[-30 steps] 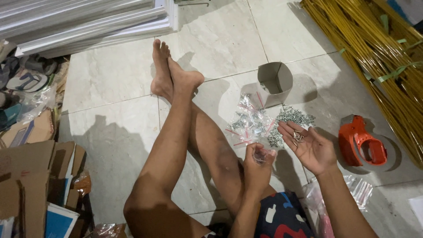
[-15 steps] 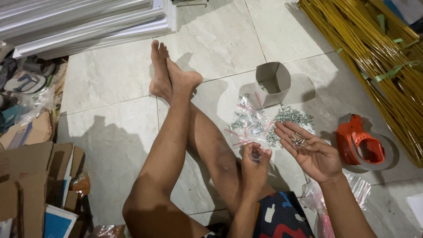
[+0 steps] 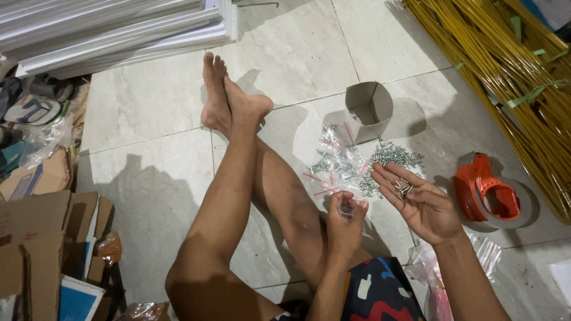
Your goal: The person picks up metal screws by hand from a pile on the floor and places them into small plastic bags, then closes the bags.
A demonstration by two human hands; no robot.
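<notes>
Left hand: the left hand [image 3: 345, 223] is raised over the shin, fingers curled in and pinching a small clear plastic bag [image 3: 348, 207] at the fingertips.
Right hand: the right hand [image 3: 419, 202] lies open, palm up and fingers spread, with a few small screws [image 3: 404, 188] resting at the base of the fingers.
Screw pile: a loose heap of silver screws [image 3: 392, 159] lies on the floor [image 3: 148, 154] just beyond the right hand's fingertips.
Filled bags: a cluster of small clear bags with red strips [image 3: 334, 165] lies on the tile between the heap and the crossed legs [image 3: 250, 178]; they seem to hold screws, though the contents are too small to be sure.
Cardboard piece: a bent grey cardboard sleeve [image 3: 370, 110] stands upright just behind the bags.
Tape dispenser: an orange tape dispenser [image 3: 485, 193] with its roll sits on the floor just beside the right hand.
Surroundings: yellow rods [image 3: 511, 71] lie bundled at far right, white panels [image 3: 113, 30] are stacked at top left, and cardboard boxes [image 3: 41, 232] stand at left.
</notes>
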